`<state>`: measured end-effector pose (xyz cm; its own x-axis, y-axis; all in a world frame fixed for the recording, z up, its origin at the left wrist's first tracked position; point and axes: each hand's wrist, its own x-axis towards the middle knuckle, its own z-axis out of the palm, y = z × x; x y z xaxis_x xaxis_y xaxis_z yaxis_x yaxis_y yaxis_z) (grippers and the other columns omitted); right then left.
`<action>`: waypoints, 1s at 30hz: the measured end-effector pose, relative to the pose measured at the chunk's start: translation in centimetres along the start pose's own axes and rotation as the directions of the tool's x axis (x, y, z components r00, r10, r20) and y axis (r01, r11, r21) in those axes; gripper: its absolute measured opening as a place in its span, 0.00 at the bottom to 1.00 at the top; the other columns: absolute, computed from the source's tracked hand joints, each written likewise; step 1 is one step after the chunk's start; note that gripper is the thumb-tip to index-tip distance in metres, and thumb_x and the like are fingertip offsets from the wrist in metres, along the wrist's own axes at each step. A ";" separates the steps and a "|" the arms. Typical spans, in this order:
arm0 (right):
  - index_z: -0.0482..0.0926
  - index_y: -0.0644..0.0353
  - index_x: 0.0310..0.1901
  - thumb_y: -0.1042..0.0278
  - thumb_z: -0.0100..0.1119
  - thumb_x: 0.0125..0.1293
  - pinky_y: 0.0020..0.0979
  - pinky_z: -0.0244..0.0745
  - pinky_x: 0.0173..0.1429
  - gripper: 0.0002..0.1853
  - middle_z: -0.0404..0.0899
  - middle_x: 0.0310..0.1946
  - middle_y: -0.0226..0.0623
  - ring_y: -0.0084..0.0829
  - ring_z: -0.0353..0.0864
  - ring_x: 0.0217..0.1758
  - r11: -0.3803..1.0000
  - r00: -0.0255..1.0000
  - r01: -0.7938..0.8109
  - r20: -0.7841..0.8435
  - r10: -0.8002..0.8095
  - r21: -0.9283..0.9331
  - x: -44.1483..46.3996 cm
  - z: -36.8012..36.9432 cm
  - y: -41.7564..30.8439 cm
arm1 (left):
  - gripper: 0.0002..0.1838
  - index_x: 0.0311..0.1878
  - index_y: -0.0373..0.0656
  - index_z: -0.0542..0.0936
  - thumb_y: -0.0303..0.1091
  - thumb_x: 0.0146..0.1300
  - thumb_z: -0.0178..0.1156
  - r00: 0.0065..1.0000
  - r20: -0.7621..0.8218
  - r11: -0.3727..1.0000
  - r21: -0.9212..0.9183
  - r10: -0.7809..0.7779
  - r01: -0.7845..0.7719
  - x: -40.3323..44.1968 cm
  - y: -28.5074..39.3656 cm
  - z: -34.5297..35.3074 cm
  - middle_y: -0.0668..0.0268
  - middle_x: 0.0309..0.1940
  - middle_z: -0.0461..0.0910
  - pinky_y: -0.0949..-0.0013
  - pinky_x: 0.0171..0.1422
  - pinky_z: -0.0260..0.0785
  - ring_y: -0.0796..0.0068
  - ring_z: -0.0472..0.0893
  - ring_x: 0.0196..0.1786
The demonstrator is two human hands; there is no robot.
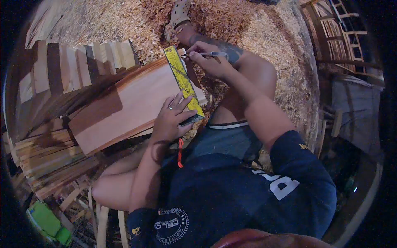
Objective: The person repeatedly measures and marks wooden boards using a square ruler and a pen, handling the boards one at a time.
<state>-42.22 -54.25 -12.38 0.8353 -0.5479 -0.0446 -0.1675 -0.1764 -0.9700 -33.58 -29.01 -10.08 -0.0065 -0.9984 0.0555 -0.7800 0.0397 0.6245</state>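
A wide, smooth plank [136, 103] lies at a slant in front of me, reddish along its long edges. Across its right end sits a yellow try square [177, 66], its blade scuffed with dark marks. My left hand [167, 120], a ring on one finger, grips the square near its lower end, fingers over the blade and thumb by the dark stock. Pinched in my right hand [206, 62] is a slim silvery pen-like tool [217, 54], close to the square's upper end. Its tip is too small to make out.
Stacked boards [70, 66] stand at the upper left, with more piled timber [53, 153] below them. Wood shavings [252, 29] cover the floor. A red cord [180, 153] hangs by my left wrist. A green object [47, 223] lies at the lower left.
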 end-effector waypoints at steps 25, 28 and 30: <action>0.80 0.64 0.42 0.62 0.58 0.70 0.38 0.75 0.36 0.12 0.82 0.28 0.43 0.34 0.79 0.31 0.915 0.999 0.027 -0.012 -0.035 -0.403 3.1 0.6 -3.1 | 0.25 0.51 0.52 0.86 0.32 0.45 0.75 0.999 0.020 0.999 -0.038 -0.034 0.034 0.2 0.5 -0.8 0.62 0.68 0.75 0.49 0.80 0.54 0.54 0.66 0.76; 0.80 0.62 0.42 0.59 0.58 0.71 0.43 0.77 0.39 0.13 0.82 0.31 0.49 0.45 0.83 0.34 0.914 0.981 0.181 0.001 -0.194 -0.362 2.4 0.9 -3.2 | 0.25 0.51 0.53 0.86 0.33 0.44 0.75 0.999 0.013 0.998 -0.047 -0.037 0.038 0.1 0.4 -0.6 0.62 0.68 0.75 0.49 0.80 0.54 0.54 0.66 0.76; 0.79 0.63 0.43 0.61 0.59 0.72 0.33 0.74 0.36 0.12 0.79 0.28 0.40 0.27 0.76 0.30 0.886 0.981 0.192 0.069 -0.179 -0.421 -0.7 0.6 -3.0 | 0.25 0.51 0.52 0.86 0.33 0.44 0.75 0.999 0.008 0.998 -0.052 -0.034 0.034 0.1 0.3 -0.3 0.63 0.68 0.75 0.49 0.80 0.54 0.55 0.66 0.76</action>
<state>-41.97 -52.86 -9.63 0.8861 -0.4495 0.1133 -0.2092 -0.6059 -0.7676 -33.58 -29.03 -9.64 0.0150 -0.9995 0.0285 -0.7463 0.0077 0.6656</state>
